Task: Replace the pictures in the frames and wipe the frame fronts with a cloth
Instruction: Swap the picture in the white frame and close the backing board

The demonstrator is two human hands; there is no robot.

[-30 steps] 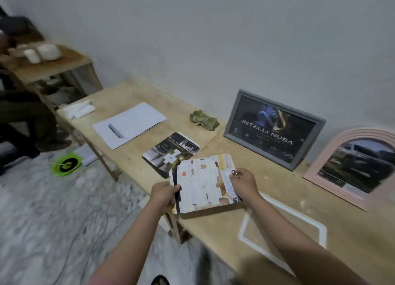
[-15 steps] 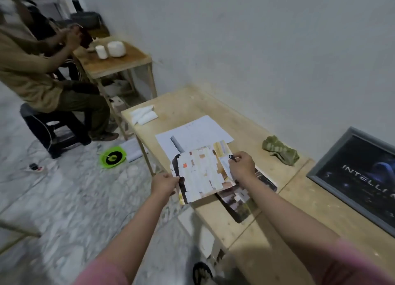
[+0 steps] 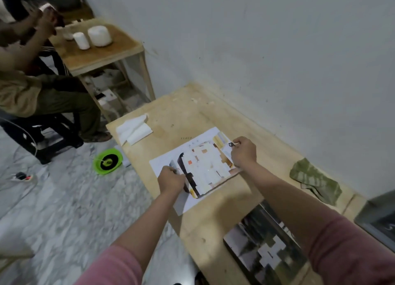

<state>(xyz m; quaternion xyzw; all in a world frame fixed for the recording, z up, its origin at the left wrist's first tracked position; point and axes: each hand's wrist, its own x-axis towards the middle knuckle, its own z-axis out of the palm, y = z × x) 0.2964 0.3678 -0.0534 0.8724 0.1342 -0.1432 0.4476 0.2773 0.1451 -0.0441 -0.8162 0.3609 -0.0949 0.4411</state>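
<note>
I hold a printed picture [image 3: 205, 169] with pale patches over the white sheets of paper [image 3: 164, 162] on the wooden table [image 3: 213, 218]. My left hand [image 3: 172, 181] grips its near left edge and my right hand [image 3: 243, 152] grips its far right edge. A second, darker picture [image 3: 267, 248] lies flat on the table under my right forearm. The green cloth [image 3: 316, 181] lies crumpled near the wall to the right. A corner of the grey frame [image 3: 376, 222] shows at the right edge.
Folded white tissue [image 3: 133, 129] lies at the table's far left end. A smaller wooden table [image 3: 96, 53] with white containers stands beyond, and a seated person [image 3: 32, 88] is beside it. A green round object [image 3: 108, 161] and cables lie on the marble floor.
My hands have carried the picture leftward from in front of the grey frame to above the white sheets. The view has swung left, so the frames have mostly left the view.
</note>
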